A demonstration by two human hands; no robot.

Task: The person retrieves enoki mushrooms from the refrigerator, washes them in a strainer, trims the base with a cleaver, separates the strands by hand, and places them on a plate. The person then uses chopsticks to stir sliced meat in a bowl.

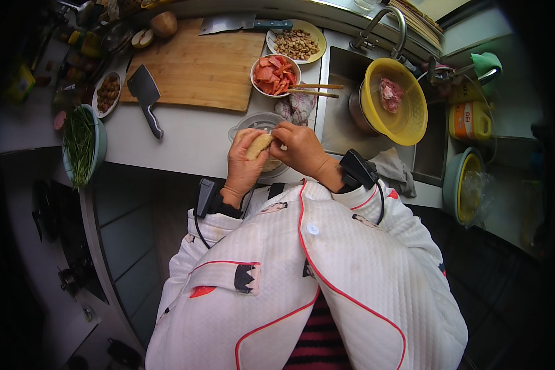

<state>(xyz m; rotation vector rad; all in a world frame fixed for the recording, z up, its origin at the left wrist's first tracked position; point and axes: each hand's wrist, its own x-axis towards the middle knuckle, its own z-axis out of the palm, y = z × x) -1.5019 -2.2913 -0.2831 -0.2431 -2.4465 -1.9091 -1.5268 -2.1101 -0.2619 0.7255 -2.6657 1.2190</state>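
Note:
My left hand [242,163] grips a pale tan, oblong piece of food [258,147], possibly ginger root. Its right end is pinched by the fingers of my right hand [301,147]; the fingertips partly hide what they touch. Beneath both hands stands a transparent plastic bowl [249,121] at the counter's front edge, its contents mostly covered. Just beyond it, a white bowl [257,89] holds cut red tomato pieces [272,74], with a pair of chopsticks [321,86] resting across the rim. A checked cloth [297,108] lies beside that bowl.
A cleaver [144,90] overlaps the wooden cutting board [203,64]; another cleaver [231,23] lies at its back. Chopped brown pieces [297,45] fill a plate. Right, a yellow colander [414,115] with raw meat [391,95] sits over the sink [340,125]. Greens [81,143] overhang a bowl at left.

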